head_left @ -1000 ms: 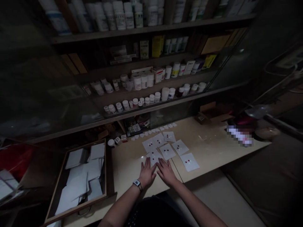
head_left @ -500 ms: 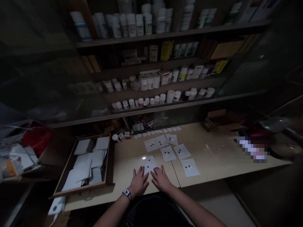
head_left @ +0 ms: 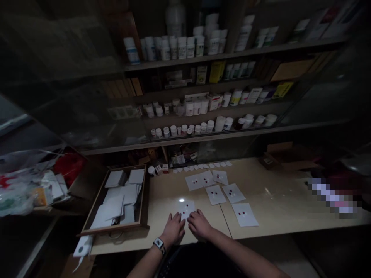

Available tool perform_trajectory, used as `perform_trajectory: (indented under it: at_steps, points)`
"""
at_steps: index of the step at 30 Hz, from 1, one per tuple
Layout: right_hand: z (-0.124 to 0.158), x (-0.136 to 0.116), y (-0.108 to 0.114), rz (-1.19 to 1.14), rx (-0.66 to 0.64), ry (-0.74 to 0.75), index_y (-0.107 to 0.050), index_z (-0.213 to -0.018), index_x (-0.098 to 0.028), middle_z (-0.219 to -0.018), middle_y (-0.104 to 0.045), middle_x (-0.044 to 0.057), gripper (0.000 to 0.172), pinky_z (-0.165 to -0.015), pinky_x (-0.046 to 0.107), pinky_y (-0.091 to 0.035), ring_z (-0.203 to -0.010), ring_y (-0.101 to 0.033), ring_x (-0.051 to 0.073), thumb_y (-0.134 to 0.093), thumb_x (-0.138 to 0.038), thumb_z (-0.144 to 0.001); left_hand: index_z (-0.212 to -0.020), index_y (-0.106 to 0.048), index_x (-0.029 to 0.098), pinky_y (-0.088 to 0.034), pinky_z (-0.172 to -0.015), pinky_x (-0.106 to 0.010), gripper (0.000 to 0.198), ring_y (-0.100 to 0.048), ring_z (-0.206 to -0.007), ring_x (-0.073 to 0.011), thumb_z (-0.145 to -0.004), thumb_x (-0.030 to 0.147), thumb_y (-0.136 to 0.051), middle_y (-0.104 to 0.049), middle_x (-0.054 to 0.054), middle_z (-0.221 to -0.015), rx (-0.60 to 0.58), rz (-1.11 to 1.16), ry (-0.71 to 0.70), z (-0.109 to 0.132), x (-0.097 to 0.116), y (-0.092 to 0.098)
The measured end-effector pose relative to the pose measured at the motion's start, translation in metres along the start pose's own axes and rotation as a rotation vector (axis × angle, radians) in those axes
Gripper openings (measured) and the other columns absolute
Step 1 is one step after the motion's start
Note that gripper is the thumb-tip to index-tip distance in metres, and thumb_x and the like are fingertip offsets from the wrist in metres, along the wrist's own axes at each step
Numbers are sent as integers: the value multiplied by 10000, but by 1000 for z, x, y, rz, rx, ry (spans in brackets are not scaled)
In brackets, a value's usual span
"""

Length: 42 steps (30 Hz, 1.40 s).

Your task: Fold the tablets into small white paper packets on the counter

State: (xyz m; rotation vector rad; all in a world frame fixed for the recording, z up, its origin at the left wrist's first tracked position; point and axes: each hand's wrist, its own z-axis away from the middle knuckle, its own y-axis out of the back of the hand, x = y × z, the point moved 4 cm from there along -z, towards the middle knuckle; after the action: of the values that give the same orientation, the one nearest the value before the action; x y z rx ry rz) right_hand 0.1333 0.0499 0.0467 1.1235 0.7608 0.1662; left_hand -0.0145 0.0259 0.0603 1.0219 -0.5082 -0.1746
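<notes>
Head view: you are looking down at a pale counter (head_left: 275, 204), lower middle of the frame.
White paper sheet (head_left: 186, 208): it is lying at lower centre, showing 2 red dots.
Left hand (head_left: 174, 229): you are resting it open and empty, touching the sheet's lower edge.
Right hand (head_left: 199, 224): you are resting it open and empty, just beside your left hand, also at that edge.
Other sheets (head_left: 215, 194): 6 are lying toward the upper right.

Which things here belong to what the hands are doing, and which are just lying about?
In use: left hand, right hand, square white paper sheet with two red dots, six matching sheets.
Lying about: white plastic pill bottles, brown cardboard box, crumpled clear plastic bag.
</notes>
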Motion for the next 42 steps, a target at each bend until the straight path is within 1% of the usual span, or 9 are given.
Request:
perform_trajectory:
  at_steps: [5,10,18,22,26,29,32,37,42]
  points:
    - [-25,6,16,-96,114,-253,-598,-1196,-139,-1171,-598,127,375,-956,323,-356,-1085,-520,239,-447,-168,-855,-1408,-423,209,-201,-1125,-563,522,-248,-1407,-317,-920,394,-445,-352,-164,-1496,-22,-18,-72,-2,-9,-3]
    - [-45,3,17,-56,87,-374,-627,-1123,-111,-1154,-600,154,342,-935,322,-374,-1064,-535,258,-474,-147,-820,-1410,-421,187,-211,-1128,-536,533,-240,-1407,-312,-908,366,-446,-348,-172,-1489,-44,-25,-99,-5,-12,-5]
    - [-46,-12,-5,-43,78,-279,-650,-1074,-124,-1131,-602,141,300,-910,308,-404,-1050,-548,243,-452,-156,-851,-1397,-408,200,-263,-1103,-533,527,-291,-1358,-308,-899,367,-444,-366,-172,-1445,-52,-69,-118,-6,-14,-1]
    - [-40,-15,-3,-19,105,-248,-638,-1121,-125,-1127,-615,138,339,-911,310,-408,-1043,-555,240,-430,-138,-854,-1391,-406,203,-272,-1095,-535,527,-302,-1345,-310,-893,363,-466,-365,-175,-1436,-39,-90,-152,-7,-18,-4]
    - [-27,-8,-1,18,143,-244,-648,-1118,-114,-1123,-637,157,351,-939,341,-414,-1043,-570,258,-407,-143,-864,-1387,-399,226,-302,-1071,-536,518,-322,-1326,-313,-898,375,-486,-388,-167,-1411,-7,-123,-174,-9,-20,-11]
    - [-18,1,-7,24,112,-180,-629,-1180,-93,-1226,-615,179,403,-994,366,-403,-1118,-560,270,-417,-123,-837,-1364,-417,224,-339,-1039,-517,493,-405,-1247,-312,-900,373,-497,-467,-160,-1321,14,-158,-171,-11,-20,-12]
    - [-16,9,-11,14,118,-93,-583,-1261,-81,-1334,-559,185,462,-1046,385,-382,-1202,-526,270,-421,-118,-829,-1334,-432,206,-377,-997,-481,457,-472,-1152,-300,-902,341,-499,-528,-147,-1223,23,-188,-204,-15,-18,-6]
    - [-27,13,-10,15,146,-39,-623,-1204,-89,-1299,-592,175,410,-1045,392,-396,-1186,-544,269,-405,-127,-858,-1140,-549,167,-384,-985,-427,267,-520,-1079,-259,-948,180,-365,-590,-123,-1126,57,-232,-272,-23,-24,4]
    - [-28,14,-15,-4,177,-44,-590,-1260,-99,-1317,-582,169,454,-1053,392,-397,-1209,-535,264,-407,-115,-844,-1213,-529,178,-351,-1040,-422,313,-471,-1194,-250,-952,160,-358,-537,-120,-1310,141,-219,-327,-26,-31,1]
